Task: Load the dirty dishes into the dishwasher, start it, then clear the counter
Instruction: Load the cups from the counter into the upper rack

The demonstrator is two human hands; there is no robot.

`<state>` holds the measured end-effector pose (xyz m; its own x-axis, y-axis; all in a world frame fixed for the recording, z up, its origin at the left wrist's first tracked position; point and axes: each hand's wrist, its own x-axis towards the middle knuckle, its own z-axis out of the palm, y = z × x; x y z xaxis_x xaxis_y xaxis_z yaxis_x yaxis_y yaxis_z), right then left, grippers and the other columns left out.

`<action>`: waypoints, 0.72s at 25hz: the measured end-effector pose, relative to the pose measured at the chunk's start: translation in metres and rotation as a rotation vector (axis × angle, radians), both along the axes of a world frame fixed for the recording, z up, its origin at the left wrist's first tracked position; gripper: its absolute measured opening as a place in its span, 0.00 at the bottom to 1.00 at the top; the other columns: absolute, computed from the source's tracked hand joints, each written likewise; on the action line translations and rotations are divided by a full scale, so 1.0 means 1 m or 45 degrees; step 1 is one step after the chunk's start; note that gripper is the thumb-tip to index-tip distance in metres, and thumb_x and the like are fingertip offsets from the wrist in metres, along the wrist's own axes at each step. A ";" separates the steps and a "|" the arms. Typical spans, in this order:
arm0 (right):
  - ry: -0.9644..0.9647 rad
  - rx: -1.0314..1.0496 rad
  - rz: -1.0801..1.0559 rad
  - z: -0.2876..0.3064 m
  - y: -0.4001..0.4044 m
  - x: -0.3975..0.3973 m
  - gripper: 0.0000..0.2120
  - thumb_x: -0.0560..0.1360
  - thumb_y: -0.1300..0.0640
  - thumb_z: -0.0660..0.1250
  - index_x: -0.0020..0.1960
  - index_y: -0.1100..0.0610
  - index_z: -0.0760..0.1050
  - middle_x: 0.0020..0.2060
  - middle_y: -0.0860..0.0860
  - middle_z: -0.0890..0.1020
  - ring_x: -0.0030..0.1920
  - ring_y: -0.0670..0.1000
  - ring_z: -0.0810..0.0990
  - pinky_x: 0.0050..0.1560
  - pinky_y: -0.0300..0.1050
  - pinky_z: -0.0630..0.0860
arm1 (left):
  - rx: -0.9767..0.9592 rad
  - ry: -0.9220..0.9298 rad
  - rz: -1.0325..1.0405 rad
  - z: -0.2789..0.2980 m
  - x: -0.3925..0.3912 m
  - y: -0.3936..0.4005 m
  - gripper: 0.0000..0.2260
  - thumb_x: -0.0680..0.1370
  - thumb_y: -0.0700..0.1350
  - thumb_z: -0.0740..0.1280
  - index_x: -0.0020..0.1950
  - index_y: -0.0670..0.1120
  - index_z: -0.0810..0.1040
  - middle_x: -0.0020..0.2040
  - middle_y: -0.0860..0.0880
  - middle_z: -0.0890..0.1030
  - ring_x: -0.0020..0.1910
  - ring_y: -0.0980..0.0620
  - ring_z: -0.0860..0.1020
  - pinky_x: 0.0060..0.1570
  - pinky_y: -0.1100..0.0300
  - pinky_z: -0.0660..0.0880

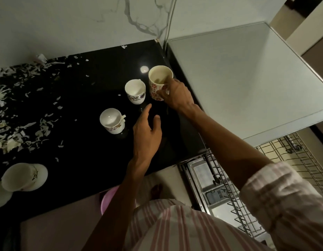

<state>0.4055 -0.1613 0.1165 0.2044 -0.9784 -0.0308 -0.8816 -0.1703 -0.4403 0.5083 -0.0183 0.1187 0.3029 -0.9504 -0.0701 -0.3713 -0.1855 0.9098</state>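
Observation:
A tall white mug (158, 82) with red flower print stands near the right edge of the black counter (88, 145); my right hand (177, 96) is wrapped around its right side, gripping it. Just left of it sits a small white floral cup (135, 91), and lower left another small white cup (112, 121). My left hand (148, 132) hovers over the counter between the cups, fingers apart and empty. The open dishwasher (220, 189) with its wire rack (291, 160) pulled out is at the lower right.
White vegetable peelings (17, 113) litter the left half of the counter. A white bowl-like dish (24, 176) lies at the front left. A grey steel surface (247, 78) adjoins the counter on the right. A pink bin (107, 200) stands on the floor below.

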 end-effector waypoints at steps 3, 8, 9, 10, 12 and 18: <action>-0.030 0.001 0.010 0.001 0.009 -0.008 0.23 0.77 0.50 0.66 0.67 0.61 0.67 0.61 0.60 0.77 0.57 0.60 0.79 0.51 0.55 0.79 | 0.026 0.025 -0.037 -0.002 -0.007 -0.002 0.21 0.82 0.46 0.61 0.75 0.48 0.66 0.73 0.49 0.70 0.71 0.56 0.68 0.65 0.67 0.64; -0.193 0.076 0.005 0.005 0.045 -0.036 0.20 0.77 0.51 0.67 0.64 0.61 0.70 0.59 0.58 0.78 0.54 0.58 0.80 0.47 0.48 0.76 | -0.019 0.036 -0.084 -0.002 -0.024 -0.003 0.22 0.80 0.45 0.65 0.74 0.49 0.67 0.71 0.48 0.72 0.69 0.56 0.69 0.67 0.63 0.67; -0.227 0.085 0.007 0.008 0.055 -0.043 0.19 0.77 0.50 0.67 0.62 0.61 0.70 0.56 0.58 0.80 0.52 0.57 0.81 0.44 0.46 0.74 | -0.030 0.051 -0.103 -0.004 -0.025 -0.002 0.24 0.79 0.46 0.66 0.75 0.49 0.66 0.71 0.48 0.72 0.69 0.57 0.69 0.67 0.65 0.67; -0.259 0.093 0.005 0.010 0.066 -0.051 0.19 0.77 0.50 0.68 0.61 0.61 0.71 0.54 0.57 0.81 0.50 0.57 0.81 0.43 0.45 0.74 | -0.030 0.061 -0.135 -0.007 -0.027 0.000 0.27 0.78 0.47 0.68 0.76 0.49 0.64 0.72 0.49 0.72 0.70 0.57 0.69 0.66 0.67 0.67; -0.328 0.125 0.012 0.016 0.091 -0.070 0.18 0.76 0.49 0.69 0.58 0.60 0.72 0.50 0.56 0.83 0.46 0.56 0.82 0.42 0.46 0.76 | 0.009 0.046 -0.213 -0.008 -0.030 0.007 0.34 0.76 0.50 0.71 0.78 0.51 0.59 0.74 0.49 0.68 0.72 0.56 0.67 0.63 0.69 0.65; -0.605 0.316 0.077 0.034 0.166 -0.120 0.13 0.76 0.48 0.70 0.56 0.55 0.75 0.45 0.48 0.83 0.42 0.45 0.82 0.39 0.46 0.80 | 0.198 -0.005 -0.414 0.009 -0.051 0.038 0.44 0.68 0.51 0.78 0.78 0.56 0.56 0.70 0.53 0.69 0.65 0.55 0.70 0.56 0.60 0.74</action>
<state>0.2859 0.0044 0.1503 0.3075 -0.9397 -0.1499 -0.5675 -0.0546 -0.8216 0.4572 0.0195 0.1279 -0.0128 -0.9751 -0.2212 -0.4371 -0.1935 0.8784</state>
